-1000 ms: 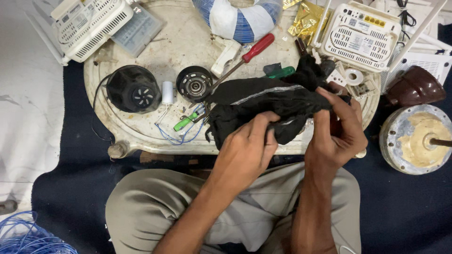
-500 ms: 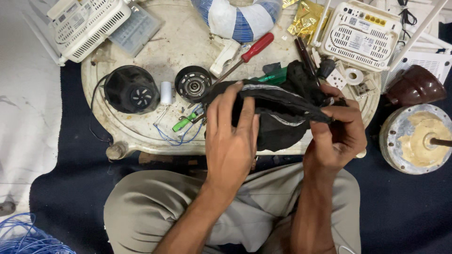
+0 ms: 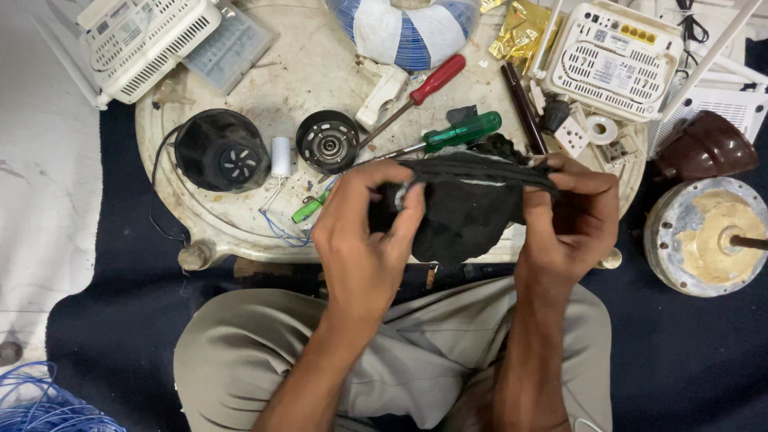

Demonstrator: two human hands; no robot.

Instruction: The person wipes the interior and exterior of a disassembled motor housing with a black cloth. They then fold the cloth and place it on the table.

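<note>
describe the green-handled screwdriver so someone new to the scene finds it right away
Start at the round, stained white tray in front of the person's knees. Just above the black pouch held by both hands lies the green-handled screwdriver, its shaft pointing left. The red-handled screwdriver lies above it; only this one has a translucent green handle.

Single head-worn camera, looks steeply down, near top-down, from above the seated person's lap. Close range: both forearms enter from the bottom edge, left hand point(image 3: 364, 232) and right hand point(image 3: 568, 224) sit mid-frame. Round worktable point(image 3: 240, 224) fills the upper half, the person's knees the lower. Dark floor mat point(image 3: 120, 320) at the sides. No second view, so no overlap.
</note>
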